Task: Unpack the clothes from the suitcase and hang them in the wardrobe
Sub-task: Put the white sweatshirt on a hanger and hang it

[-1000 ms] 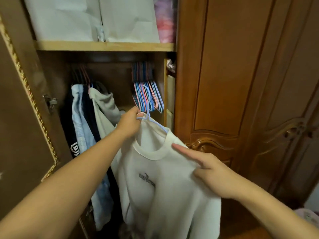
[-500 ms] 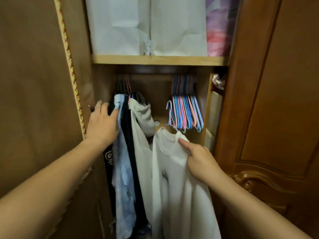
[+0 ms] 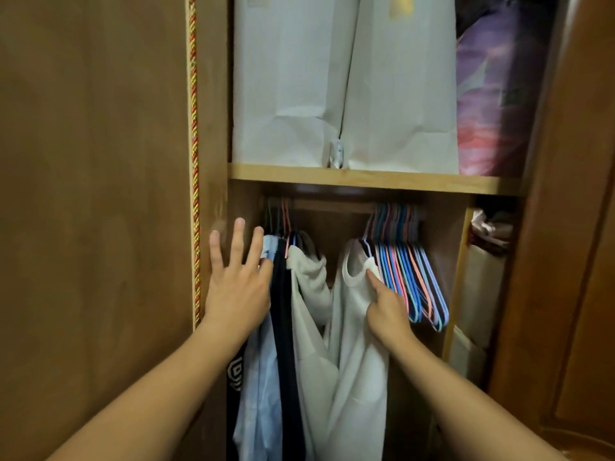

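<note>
A white sweatshirt point(image 3: 352, 361) hangs inside the open wardrobe, next to a bunch of empty coloured hangers point(image 3: 406, 271). My right hand point(image 3: 386, 307) pinches the sweatshirt just below its collar. To the left hang a white hooded top point(image 3: 309, 294), a dark garment point(image 3: 283, 327) and a light blue shirt point(image 3: 263, 377). My left hand point(image 3: 236, 281) is spread flat, fingers straight, pressing against the blue shirt at the left end of the row. The rail itself is mostly in shadow. No suitcase is in view.
The open wardrobe door point(image 3: 100, 211) with a braided cord edge stands at the left. A wooden shelf point(image 3: 376, 179) above the rail carries two white bags point(image 3: 339, 78) and purple bedding point(image 3: 492, 88). Fabric boxes point(image 3: 479, 287) fill a side compartment. A closed door point(image 3: 579, 261) is at the right.
My left hand let go of the hanger and moved left to press on the hanging clothes. The white sweatshirt went up and in among the hangers, my right hand staying on its collar area.
</note>
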A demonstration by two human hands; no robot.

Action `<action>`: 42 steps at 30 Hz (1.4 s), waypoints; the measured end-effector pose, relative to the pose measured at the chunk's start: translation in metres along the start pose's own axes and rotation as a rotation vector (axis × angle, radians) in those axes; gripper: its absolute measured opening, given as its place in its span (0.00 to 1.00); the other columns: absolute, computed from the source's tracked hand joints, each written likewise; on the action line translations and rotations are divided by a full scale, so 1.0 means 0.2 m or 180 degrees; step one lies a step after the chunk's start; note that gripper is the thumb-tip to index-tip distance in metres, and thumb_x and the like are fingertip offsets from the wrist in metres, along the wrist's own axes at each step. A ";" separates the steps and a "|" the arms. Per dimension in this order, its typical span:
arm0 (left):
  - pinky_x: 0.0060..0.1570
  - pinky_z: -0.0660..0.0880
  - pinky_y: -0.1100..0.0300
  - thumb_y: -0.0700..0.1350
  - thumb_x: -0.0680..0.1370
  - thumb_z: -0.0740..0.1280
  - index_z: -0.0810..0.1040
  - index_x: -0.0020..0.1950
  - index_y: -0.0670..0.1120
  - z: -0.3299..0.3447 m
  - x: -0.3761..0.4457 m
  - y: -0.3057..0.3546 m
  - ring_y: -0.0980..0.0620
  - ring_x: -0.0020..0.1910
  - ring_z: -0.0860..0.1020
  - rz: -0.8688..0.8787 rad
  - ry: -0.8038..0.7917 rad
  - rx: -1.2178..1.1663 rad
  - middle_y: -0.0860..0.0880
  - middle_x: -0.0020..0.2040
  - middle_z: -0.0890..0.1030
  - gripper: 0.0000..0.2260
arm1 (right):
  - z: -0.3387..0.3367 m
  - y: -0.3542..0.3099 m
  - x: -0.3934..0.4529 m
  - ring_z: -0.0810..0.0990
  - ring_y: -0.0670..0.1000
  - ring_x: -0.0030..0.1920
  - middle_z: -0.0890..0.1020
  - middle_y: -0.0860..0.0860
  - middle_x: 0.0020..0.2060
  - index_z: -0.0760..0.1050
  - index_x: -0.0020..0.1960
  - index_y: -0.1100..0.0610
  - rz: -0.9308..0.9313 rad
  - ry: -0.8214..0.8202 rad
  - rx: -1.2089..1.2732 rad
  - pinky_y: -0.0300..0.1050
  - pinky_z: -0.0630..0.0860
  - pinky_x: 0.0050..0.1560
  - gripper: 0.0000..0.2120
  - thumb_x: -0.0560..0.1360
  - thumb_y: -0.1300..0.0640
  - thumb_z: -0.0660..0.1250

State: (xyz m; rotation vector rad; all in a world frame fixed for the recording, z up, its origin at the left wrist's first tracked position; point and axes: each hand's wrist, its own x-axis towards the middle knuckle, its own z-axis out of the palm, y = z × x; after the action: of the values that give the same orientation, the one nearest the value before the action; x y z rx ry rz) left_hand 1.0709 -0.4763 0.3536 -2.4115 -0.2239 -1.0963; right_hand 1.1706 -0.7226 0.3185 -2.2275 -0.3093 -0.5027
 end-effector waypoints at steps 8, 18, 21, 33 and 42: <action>0.72 0.46 0.24 0.48 0.64 0.78 0.83 0.54 0.42 0.03 -0.02 0.00 0.28 0.78 0.57 0.0142 0.0273 -0.0264 0.35 0.73 0.71 0.20 | 0.03 -0.06 0.42 0.79 0.58 0.48 0.78 0.60 0.61 0.57 0.80 0.48 -0.0068 -0.0464 -0.0610 0.46 0.74 0.40 0.34 0.77 0.70 0.53; 0.75 0.47 0.28 0.44 0.69 0.73 0.81 0.47 0.41 0.04 -0.07 0.03 0.25 0.76 0.55 -0.0018 0.0313 -0.0358 0.32 0.72 0.71 0.09 | 0.18 0.03 0.16 0.78 0.60 0.57 0.76 0.58 0.63 0.51 0.81 0.50 0.0090 -0.0432 0.0259 0.48 0.75 0.54 0.34 0.78 0.66 0.58; 0.76 0.46 0.31 0.42 0.69 0.71 0.79 0.45 0.42 0.04 -0.10 0.03 0.24 0.77 0.52 -0.0003 0.0300 -0.0367 0.32 0.73 0.69 0.07 | 0.29 -0.10 0.18 0.78 0.60 0.60 0.77 0.58 0.63 0.53 0.81 0.49 0.0135 -0.0696 0.0329 0.45 0.73 0.54 0.32 0.80 0.63 0.59; 0.77 0.45 0.33 0.42 0.69 0.72 0.81 0.45 0.41 0.02 -0.16 0.03 0.23 0.75 0.55 0.0026 -0.0055 -0.0362 0.31 0.70 0.71 0.07 | 0.54 -0.23 0.23 0.75 0.65 0.64 0.73 0.63 0.68 0.42 0.81 0.54 -0.0450 -0.1548 -0.0625 0.55 0.70 0.64 0.34 0.82 0.55 0.57; 0.77 0.44 0.34 0.43 0.71 0.71 0.82 0.48 0.41 0.01 -0.21 0.03 0.25 0.76 0.56 0.0022 -0.0196 -0.0414 0.32 0.69 0.72 0.09 | 0.05 -0.01 0.31 0.72 0.59 0.59 0.74 0.57 0.58 0.72 0.62 0.58 -0.0956 0.0394 -0.2849 0.54 0.69 0.56 0.16 0.75 0.59 0.63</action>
State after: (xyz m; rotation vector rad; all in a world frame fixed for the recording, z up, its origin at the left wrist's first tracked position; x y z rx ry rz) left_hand 1.0460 -0.4784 0.3189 -2.5616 -0.1691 -1.0645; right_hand 1.2264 -0.7105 0.3422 -3.0015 -0.4084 -1.1009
